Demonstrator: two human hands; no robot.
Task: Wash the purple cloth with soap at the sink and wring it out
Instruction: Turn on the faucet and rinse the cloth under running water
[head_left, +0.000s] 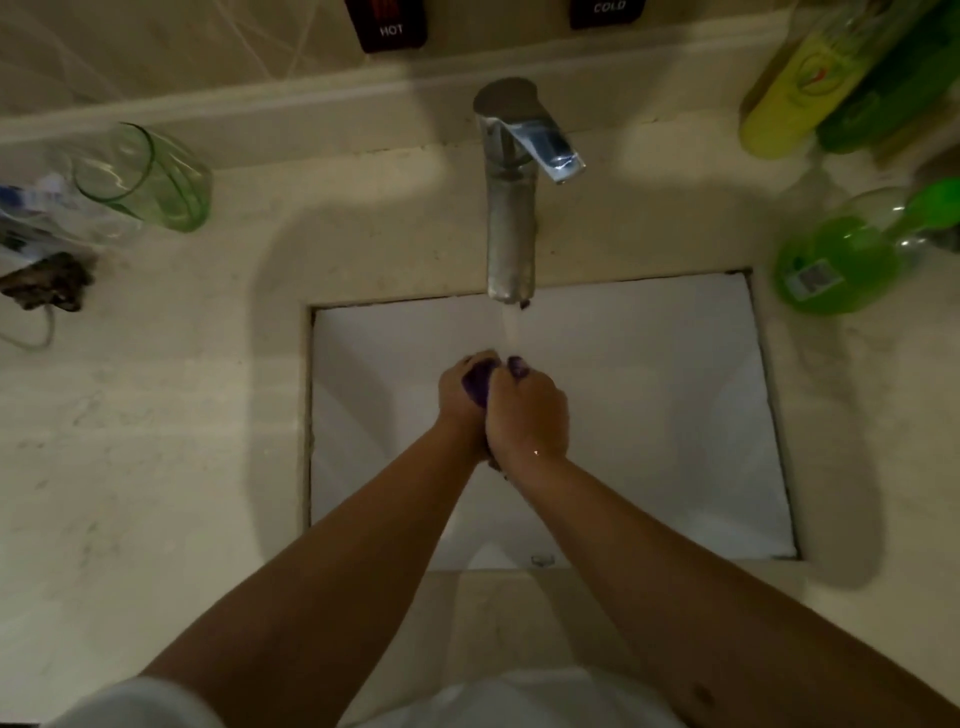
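Both the left hand (462, 400) and right hand (527, 415) are gripping the bunched purple cloth (480, 387) below the faucet (511, 208), fingers curled tightly. Water is apparently running, and no suds are showing in the dim view. Washing is under way; final wringing is likely outstanding.

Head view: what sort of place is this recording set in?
Most likely a bathroom washstand. A white basin is sunk into a pale stone counter under a chrome tap; a green glass tumbler and bottles of green liquid stand beside it.
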